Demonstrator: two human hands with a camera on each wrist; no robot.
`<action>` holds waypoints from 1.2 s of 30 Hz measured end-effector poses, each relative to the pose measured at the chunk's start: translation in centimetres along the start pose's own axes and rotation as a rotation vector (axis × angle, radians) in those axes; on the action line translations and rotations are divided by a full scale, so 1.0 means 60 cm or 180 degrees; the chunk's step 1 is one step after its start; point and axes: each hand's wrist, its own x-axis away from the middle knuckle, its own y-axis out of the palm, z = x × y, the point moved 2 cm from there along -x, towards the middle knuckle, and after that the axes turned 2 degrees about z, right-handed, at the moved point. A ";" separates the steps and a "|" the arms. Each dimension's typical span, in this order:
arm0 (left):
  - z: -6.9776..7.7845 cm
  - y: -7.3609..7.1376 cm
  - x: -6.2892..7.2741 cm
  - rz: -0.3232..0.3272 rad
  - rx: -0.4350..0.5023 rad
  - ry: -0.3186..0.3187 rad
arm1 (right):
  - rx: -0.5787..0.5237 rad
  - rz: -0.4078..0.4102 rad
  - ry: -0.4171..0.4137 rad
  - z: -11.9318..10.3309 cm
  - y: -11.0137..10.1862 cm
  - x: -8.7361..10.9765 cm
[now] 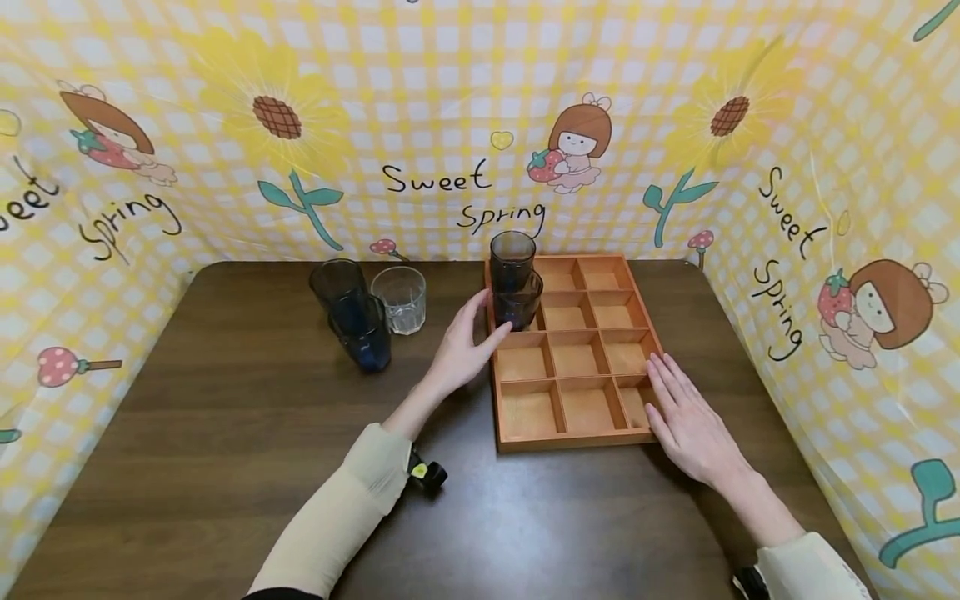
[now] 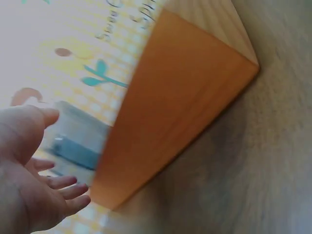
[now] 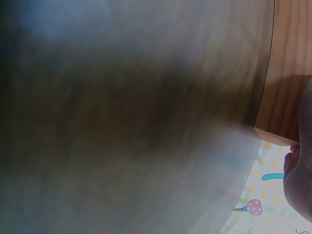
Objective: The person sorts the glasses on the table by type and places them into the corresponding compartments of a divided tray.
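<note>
A wooden tray divided into small compartments lies on the table. Two dark tinted glasses stand in its left column: a back glass in the far corner and a front glass just before it. Beside the front glass, my left hand is spread at the tray's left edge, thumb and fingers apart; the left wrist view shows nothing gripped. Across the tray's right edge rests my right hand, its fingers extended. In the right wrist view, only part of this hand shows beside the tray's side.
Left of the tray stand a dark glass, another dark bluish glass close in front of it, and a clear faceted glass. Patterned cloth walls in the dark wooden table at the back and sides.
</note>
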 end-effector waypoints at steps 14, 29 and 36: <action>0.067 -0.152 0.121 0.0355 0.0027 0.0525 | -0.0044 -0.0018 0.0027 -0.002 -0.005 0.007; 0.022 -0.279 0.178 0.1374 0.0619 0.0176 | -0.0094 0.0085 0.0020 -0.009 -0.003 0.005; -0.016 -0.313 0.172 0.1759 0.0483 0.0095 | -0.0085 0.0119 0.0007 -0.007 0.000 0.006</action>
